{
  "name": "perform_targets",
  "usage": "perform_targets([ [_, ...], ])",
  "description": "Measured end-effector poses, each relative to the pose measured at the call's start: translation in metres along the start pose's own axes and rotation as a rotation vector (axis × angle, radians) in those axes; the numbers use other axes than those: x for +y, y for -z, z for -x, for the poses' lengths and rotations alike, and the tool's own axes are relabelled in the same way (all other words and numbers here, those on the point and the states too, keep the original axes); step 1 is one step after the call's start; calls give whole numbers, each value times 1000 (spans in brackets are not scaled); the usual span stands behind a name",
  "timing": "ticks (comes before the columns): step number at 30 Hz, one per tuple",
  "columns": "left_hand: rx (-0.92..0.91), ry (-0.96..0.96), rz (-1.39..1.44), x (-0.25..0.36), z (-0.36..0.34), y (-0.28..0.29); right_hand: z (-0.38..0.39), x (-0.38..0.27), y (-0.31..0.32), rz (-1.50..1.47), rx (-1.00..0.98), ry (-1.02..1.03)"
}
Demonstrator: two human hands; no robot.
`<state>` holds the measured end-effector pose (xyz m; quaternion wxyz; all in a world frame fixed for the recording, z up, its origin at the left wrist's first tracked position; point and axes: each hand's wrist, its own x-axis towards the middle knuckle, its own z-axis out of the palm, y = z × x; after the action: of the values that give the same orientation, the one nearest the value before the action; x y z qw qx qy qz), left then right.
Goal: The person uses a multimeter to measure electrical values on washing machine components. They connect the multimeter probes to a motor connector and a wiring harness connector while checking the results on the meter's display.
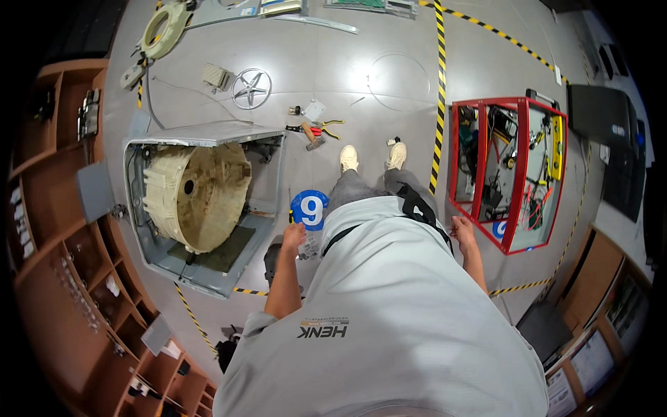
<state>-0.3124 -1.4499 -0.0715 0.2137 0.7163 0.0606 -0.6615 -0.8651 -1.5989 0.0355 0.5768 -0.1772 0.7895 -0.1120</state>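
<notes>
My left hand (294, 236) hangs beside my left hip with its fingers curled. A small black-and-yellow piece (290, 216) shows just past its fingertips; whether the hand holds it I cannot make out. On my other side, my right hand (463, 232) hangs loosely with bent, parted fingers and nothing visible in it. To the left, an opened washing machine cabinet (260, 229) lies on the floor with a stained cream drum tub (198, 198) inside. Beyond my feet lie a hammer (313, 137), red-handled pliers (317, 131) and yellow-handled pliers (334, 123).
A red-framed tool cart (511, 174) stands at the right. A spoked metal pulley (251, 88), a pale block (216, 76) and a cream ring (164, 33) lie farther off. Brown shelving (62, 278) lines the left. Black-and-yellow tape (439, 104) marks the floor.
</notes>
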Motion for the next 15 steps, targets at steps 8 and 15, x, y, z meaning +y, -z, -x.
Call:
perform_targets([
  [8, 134, -76, -29, 23, 25, -92, -56, -49, 46, -57, -18, 137],
  [15, 138, -153, -142, 75, 38, -128, -66, -16, 73, -54, 50, 5],
])
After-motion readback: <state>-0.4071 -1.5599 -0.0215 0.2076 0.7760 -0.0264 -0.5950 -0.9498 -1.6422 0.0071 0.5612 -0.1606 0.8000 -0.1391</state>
